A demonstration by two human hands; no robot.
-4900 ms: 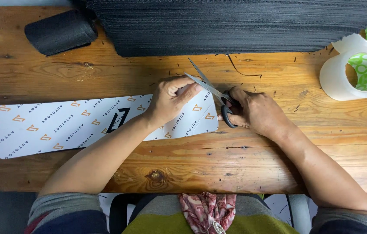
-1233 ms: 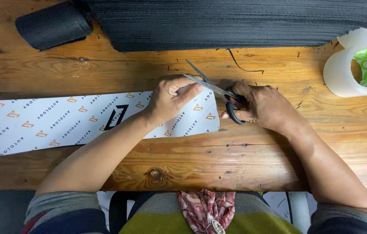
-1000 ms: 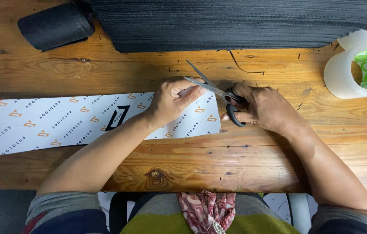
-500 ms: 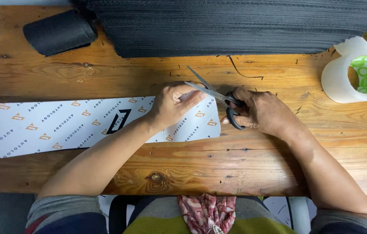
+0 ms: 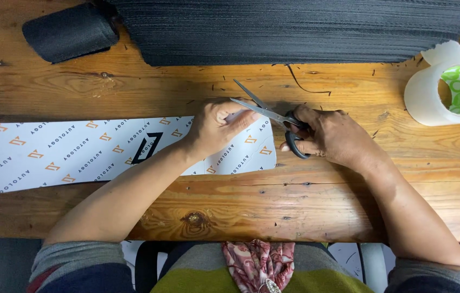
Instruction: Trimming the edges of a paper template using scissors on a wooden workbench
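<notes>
A long white printed strip (image 5: 78,154) with rounded corners lies flat across the wooden table (image 5: 241,206). My left hand (image 5: 216,127) rests on the strip's right part, fingers curled and pinching something small near the scissor blades; what it is cannot be made out. My right hand (image 5: 330,135) grips black-handled scissors (image 5: 273,116), whose silver blades are spread and point up-left toward the fingertips of my left hand.
A ribbed black mat (image 5: 306,27) covers the table's far side, with a black roll (image 5: 70,32) at the far left. Two rolls of clear tape (image 5: 447,89) stand at the right edge. A loose black thread (image 5: 303,84) and tiny dark scraps lie near the mat.
Both hands and the scissors stay at nearly the same spot by the strip's right end. The view shifts slightly; the blades remain spread.
</notes>
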